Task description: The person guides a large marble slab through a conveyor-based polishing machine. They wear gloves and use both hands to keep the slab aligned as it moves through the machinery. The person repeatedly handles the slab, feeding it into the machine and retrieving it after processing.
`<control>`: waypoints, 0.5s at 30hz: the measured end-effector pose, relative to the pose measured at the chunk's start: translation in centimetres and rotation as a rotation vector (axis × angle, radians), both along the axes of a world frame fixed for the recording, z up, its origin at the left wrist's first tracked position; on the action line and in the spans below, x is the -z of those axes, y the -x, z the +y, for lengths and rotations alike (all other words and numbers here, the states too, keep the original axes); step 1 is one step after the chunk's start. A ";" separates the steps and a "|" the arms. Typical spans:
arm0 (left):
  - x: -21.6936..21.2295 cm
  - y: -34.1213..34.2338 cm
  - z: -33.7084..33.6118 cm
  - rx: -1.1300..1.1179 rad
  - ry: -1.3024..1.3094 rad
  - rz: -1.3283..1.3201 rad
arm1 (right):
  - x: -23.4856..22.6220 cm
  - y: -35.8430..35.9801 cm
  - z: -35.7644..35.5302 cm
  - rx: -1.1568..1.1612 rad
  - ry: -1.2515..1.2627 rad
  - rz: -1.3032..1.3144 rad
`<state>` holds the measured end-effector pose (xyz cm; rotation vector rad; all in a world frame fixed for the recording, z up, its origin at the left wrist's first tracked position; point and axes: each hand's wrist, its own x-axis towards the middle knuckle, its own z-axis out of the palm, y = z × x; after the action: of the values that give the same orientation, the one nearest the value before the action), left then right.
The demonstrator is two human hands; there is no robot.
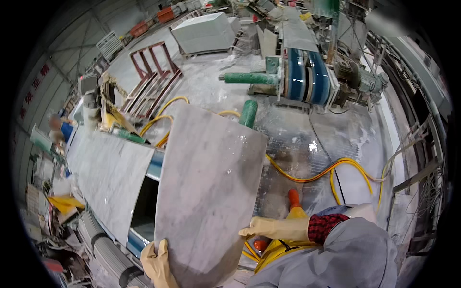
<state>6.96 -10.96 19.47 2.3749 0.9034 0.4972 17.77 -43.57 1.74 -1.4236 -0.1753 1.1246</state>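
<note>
A large grey-white marble slab [206, 177] with wet-looking dark patches fills the middle of the view, tilted. My left hand [157, 265], in a cream rubber glove, grips its lower left edge, a thumb and finger showing against the face. On the slab's right edge is my gloved right hand [253, 227], closed around the rim with its fingertips partly hidden. A second marble slab [108, 175] lies to the left on a blue-edged conveyor [137, 244]. Between the two slabs shows a dark opening.
A yellow hose [307, 180] snakes over the wet floor, with a thin black cable [319, 139] nearby. Ahead stands a machine with blue belts [295, 74], a green roller [249, 78] and a motor [372, 80]. Beyond are a reddish metal rack [156, 72] and a pale stone block [204, 33].
</note>
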 end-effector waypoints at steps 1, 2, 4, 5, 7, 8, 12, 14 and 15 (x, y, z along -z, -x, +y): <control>0.3 -2.2 -0.8 0.049 0.012 -0.039 | 3.6 -1.8 -0.9 0.088 -0.032 -0.047; 0.8 -3.8 -1.4 0.063 0.026 -0.072 | 3.9 -4.0 -2.3 0.085 0.006 -0.077; 3.4 -8.1 -3.0 0.053 0.108 -0.108 | 3.2 -10.0 -6.3 0.091 0.092 -0.138; 4.8 -10.9 -4.7 0.087 0.178 -0.179 | 2.1 -12.4 -8.4 0.163 0.137 -0.156; 6.0 -16.5 -9.3 0.161 0.246 -0.184 | -0.3 -17.0 -13.2 0.292 0.194 -0.202; 6.1 -19.1 -11.4 0.198 0.231 -0.118 | -0.9 -19.6 -15.4 0.343 0.201 -0.234; 11.7 -30.9 -20.7 0.192 0.310 -0.132 | 1.6 -27.8 -25.1 0.636 -0.099 -0.247; 12.6 -35.1 -26.7 0.257 0.574 -0.168 | -1.6 -30.0 -29.3 0.745 -0.041 -0.203; 14.5 -37.1 -29.2 0.207 0.595 -0.184 | -2.8 -31.0 -30.8 0.828 -0.064 -0.204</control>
<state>44.01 -40.20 5.01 1.8179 0.6056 0.3031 48.73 -74.37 4.56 -1.3501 0.2237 0.2919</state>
